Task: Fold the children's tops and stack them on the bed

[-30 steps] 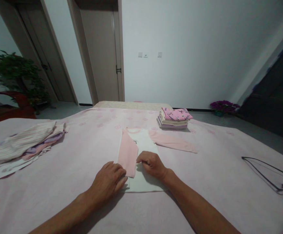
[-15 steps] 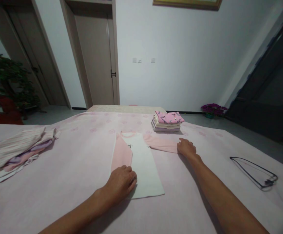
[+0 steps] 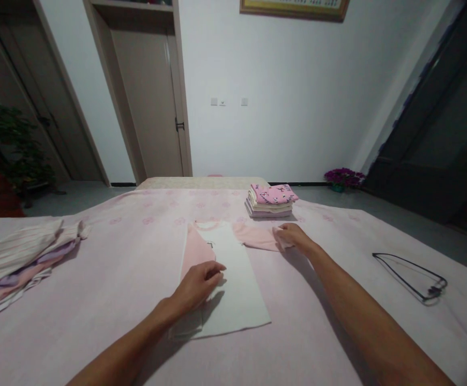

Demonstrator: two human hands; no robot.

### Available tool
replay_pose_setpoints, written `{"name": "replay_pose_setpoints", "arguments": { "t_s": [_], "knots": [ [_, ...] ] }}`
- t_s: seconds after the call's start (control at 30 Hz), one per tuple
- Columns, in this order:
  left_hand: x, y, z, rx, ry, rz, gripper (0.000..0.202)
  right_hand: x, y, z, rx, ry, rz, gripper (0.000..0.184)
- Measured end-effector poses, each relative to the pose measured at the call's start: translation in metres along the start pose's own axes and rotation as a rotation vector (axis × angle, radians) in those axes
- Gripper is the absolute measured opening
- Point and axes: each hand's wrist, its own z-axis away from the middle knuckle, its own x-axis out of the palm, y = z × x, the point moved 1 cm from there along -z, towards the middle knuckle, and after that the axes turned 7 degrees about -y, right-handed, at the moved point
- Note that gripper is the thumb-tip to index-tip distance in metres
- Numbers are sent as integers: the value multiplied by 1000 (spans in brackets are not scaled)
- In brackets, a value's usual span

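Note:
A long-sleeved child's shirt with a white body and pink sleeves lies flat on the bed. Its left side is folded inward, with the pink left sleeve lying over the body. My left hand hovers just over that folded side, thumb and fingers slightly apart and holding nothing; its shadow falls on the white cloth. At the outstretched right sleeve, my right hand pinches the cuff end between thumb and fingers. Part of the cuff is hidden behind the fingers.
Behind the shirt stands a neat stack of folded clothes, a pink printed one on top. A loose pile of clothes lies at the left. To the right is a black wire hanger-like frame on the pink-patterned sheet.
My left hand has lifted off the shirt's lower left side and moved slightly forward. My right hand has drawn the sleeve end leftward, bunching it a little. The view has shifted slightly.

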Motion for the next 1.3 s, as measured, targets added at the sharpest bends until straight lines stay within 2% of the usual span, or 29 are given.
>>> {"name": "replay_pose_setpoints", "arguments": {
  "t_s": [0.1,0.2,0.23,0.3,0.37,0.4,0.47,0.53,0.6,0.67,0.77,0.83,0.93,1.1,1.3],
  "knots": [
    [-3,0,-23,29,64,369,54,28,-45,9,-109,-128,-230,21],
    [-4,7,-48,41,128,613,75,64,-91,23,-182,-266,-390,24],
    [-3,9,-55,33,148,668,77,76,-103,27,-202,-325,-452,25],
    [-1,10,-69,-5,185,748,76,96,-122,35,-233,-531,-657,25],
    [3,4,-78,-53,225,802,65,109,-129,39,-243,-642,-745,25],
    [4,-1,-81,-76,249,843,58,111,-127,39,-242,-632,-725,26],
    [5,-14,-84,-117,325,945,44,111,-116,37,-224,-525,-615,31],
    [2,-27,-85,-162,404,1030,33,104,-96,35,-203,-388,-490,38],
    [-4,-37,-84,-203,474,1070,26,95,-73,36,-185,-309,-416,42],
    [-12,-43,-84,-226,512,1097,21,89,-52,43,-189,-268,-309,39],
    [-25,-46,-84,-262,550,1141,19,85,-33,60,-251,-210,85,23],
    [-32,-46,-84,-286,579,1159,21,86,-31,73,-275,-195,327,20],
    [-40,-47,-82,-309,620,1167,23,89,-37,88,-248,-229,440,26],
    [-53,-48,-79,-315,684,1141,25,96,-48,96,-241,-289,358,31],
    [-75,-44,-70,-273,775,1079,17,113,-66,94,-318,-291,235,39]
  ]
}}
